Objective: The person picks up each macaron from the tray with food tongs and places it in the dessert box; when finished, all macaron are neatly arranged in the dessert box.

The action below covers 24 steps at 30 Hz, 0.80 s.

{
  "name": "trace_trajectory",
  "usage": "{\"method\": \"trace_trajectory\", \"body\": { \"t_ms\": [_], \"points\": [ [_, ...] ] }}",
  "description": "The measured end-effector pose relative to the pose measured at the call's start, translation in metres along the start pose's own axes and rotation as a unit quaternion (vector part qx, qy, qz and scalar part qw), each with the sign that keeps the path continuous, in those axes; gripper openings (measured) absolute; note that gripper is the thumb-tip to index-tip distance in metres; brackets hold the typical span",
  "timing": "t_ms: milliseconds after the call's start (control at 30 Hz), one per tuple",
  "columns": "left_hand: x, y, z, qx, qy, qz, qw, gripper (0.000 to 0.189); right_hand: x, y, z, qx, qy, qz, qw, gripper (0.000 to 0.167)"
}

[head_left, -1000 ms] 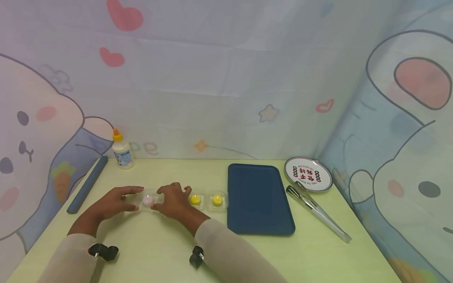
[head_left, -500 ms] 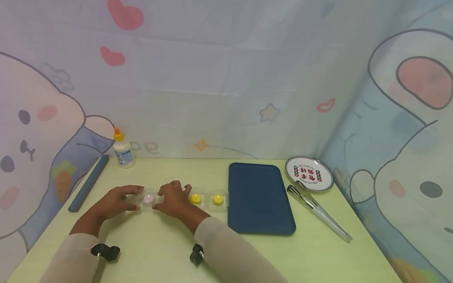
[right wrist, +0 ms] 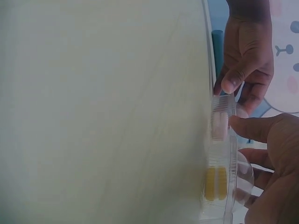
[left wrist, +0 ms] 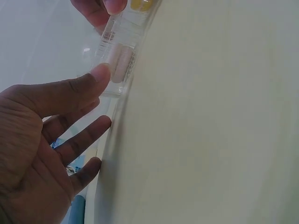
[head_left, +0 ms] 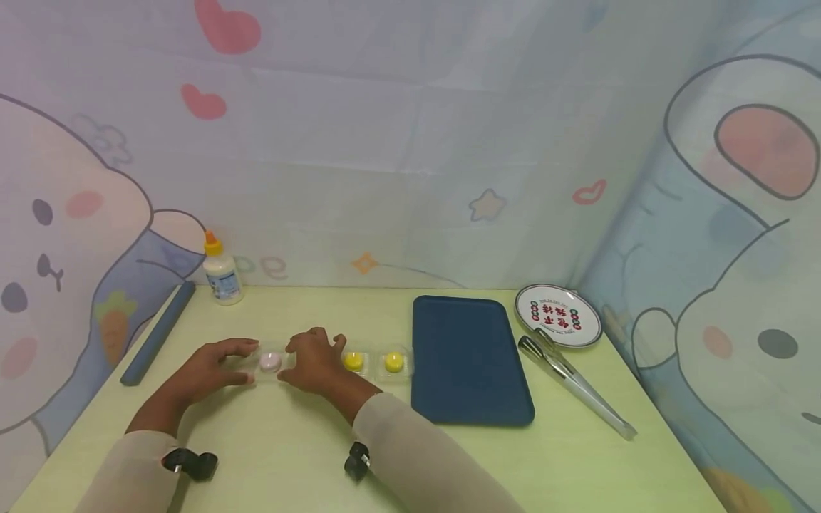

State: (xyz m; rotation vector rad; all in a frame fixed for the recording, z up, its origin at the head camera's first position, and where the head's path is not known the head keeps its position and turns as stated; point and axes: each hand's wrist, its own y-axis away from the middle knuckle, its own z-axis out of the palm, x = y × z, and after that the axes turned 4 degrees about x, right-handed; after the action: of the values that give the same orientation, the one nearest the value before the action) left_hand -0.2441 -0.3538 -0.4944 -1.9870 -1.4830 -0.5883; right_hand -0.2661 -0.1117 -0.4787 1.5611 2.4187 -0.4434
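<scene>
A pink macaron [head_left: 270, 362] sits in a clear plastic box [left wrist: 122, 35] at the left end of a row on the table. My left hand [head_left: 214, 367] holds the box's left end, thumb on the near side and fingers behind. From the other side my right hand [head_left: 316, 362] grips the pink macaron's box, its thumb [right wrist: 252, 128] near the macaron and its fingers at the far side. Two yellow macarons, one left [head_left: 353, 361] and one right [head_left: 394, 362], lie in clear boxes farther right. What lies beneath my right hand is hidden in the head view.
A dark blue tray [head_left: 471, 363] lies right of the row. Behind it to the right are a white plate [head_left: 558, 317] with red writing and metal tongs [head_left: 577, 385]. A glue bottle [head_left: 222, 274] stands at the back left, near a blue-grey bar [head_left: 158, 335].
</scene>
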Motion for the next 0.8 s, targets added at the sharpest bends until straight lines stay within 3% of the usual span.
{"method": "trace_trajectory", "body": {
  "t_ms": [233, 533, 667, 800],
  "points": [
    [0.004, -0.001, 0.0, -0.007, 0.02, -0.009, 0.9997, 0.061, 0.005, -0.001, -0.004, -0.012, -0.007, -0.014, 0.9998, 0.052],
    [-0.001, 0.004, -0.002, -0.015, 0.034, -0.025, 0.999, 0.094, 0.03, 0.008, -0.02, -0.001, -0.075, -0.037, 0.9965, 0.052],
    [0.008, 0.01, -0.004, -0.003, 0.028, -0.027, 0.9992, 0.101, 0.05, 0.022, -0.035, 0.017, -0.106, -0.04, 0.9935, 0.05],
    [0.021, 0.019, -0.004, 0.02, 0.022, -0.019, 0.9994, 0.1, 0.07, 0.041, -0.051, 0.047, -0.098, -0.03, 0.9936, 0.047]
  ]
}}
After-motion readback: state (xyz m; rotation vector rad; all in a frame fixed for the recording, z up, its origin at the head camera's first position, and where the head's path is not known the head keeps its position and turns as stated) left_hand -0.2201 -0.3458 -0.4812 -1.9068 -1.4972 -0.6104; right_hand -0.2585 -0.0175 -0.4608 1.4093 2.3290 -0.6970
